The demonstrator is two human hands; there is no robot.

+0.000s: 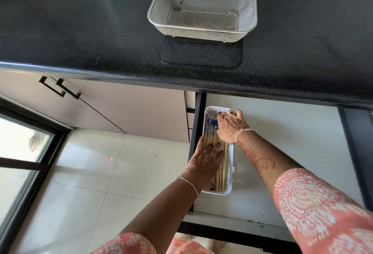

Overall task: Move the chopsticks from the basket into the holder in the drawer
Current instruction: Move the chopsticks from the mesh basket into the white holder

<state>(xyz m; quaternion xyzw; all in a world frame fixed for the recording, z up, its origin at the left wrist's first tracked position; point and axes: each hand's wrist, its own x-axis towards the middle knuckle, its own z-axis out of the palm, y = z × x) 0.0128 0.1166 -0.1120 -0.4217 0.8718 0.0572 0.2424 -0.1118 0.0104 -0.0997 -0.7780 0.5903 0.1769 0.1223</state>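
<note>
basket: rectangular silver wire-mesh basket on the black speckled stone countertop, upright, nothing visible inside but a few specks — looks emptied.
holder: long white plastic holder tray lying in the open white drawer, hard against the drawer's left side wall.
chopsticks: bundle of pale bamboo chopsticks with blue-and-white patterned tops lying lengthwise in the holder, patterned ends toward the far end, plain tips toward the near end.
left hand: left hand flat, fingers spread and extended, palm pressing down on the middle of the bundle; not gripping anything, only resting on it.
right hand: right hand at the far end of the holder, fingers curled over the patterned tops and the far rim; whether pinching a stick or merely nudging the ends level cannot be told.
stage: transfer appears done; likely tidying and levelling the bundle inside the holder.
risk — crossed sticks: pressing down on a bundle not yet parallel could wedge some diagonally, leaving them proud of the rim.
risk — sliding tray: a push toward the far end could shove the light holder along the smooth drawer floor instead of aligning the ends.
risk — closing: any tip riding above the rim could catch under the countertop edge when the drawer goes in.
risk — fingers: hands deep in the drawer, close to its left wall; a careless shut could pinch.
</note>
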